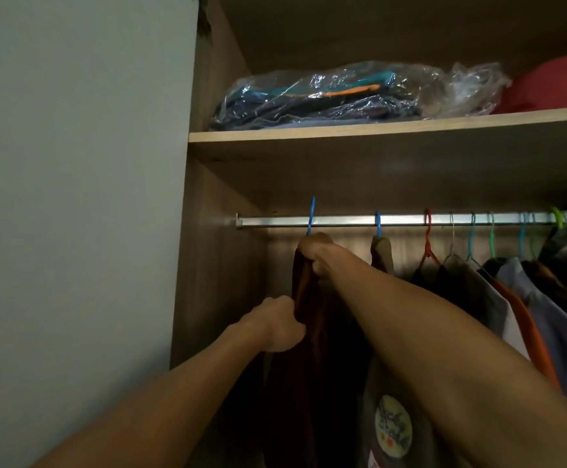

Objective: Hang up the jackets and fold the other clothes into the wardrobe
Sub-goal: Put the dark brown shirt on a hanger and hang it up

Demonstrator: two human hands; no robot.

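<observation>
- Both hands are on one dark brown jacket (309, 319), which hangs straight down, long axis vertical, at the left end of the wardrobe rail (343, 220).
- Right hand (316, 255) is the higher and the nearer to the rail: it is clenched on the jacket's collar, directly under the blue hanger hook (311, 216).
- That hook sits at the rail, but I cannot tell whether it is fully seated over it.
- Left hand (280, 324), lower and to the left of the right one, pinches the jacket's front edge in curled fingers.
- Just to the right of the right hand hangs an olive garment (381, 255) on a second blue hanger (378, 224); further right hang more clothes.
- My guess is that the hanging step is nearly done; letting go hinges on the hook above the right hand holding.
</observation>
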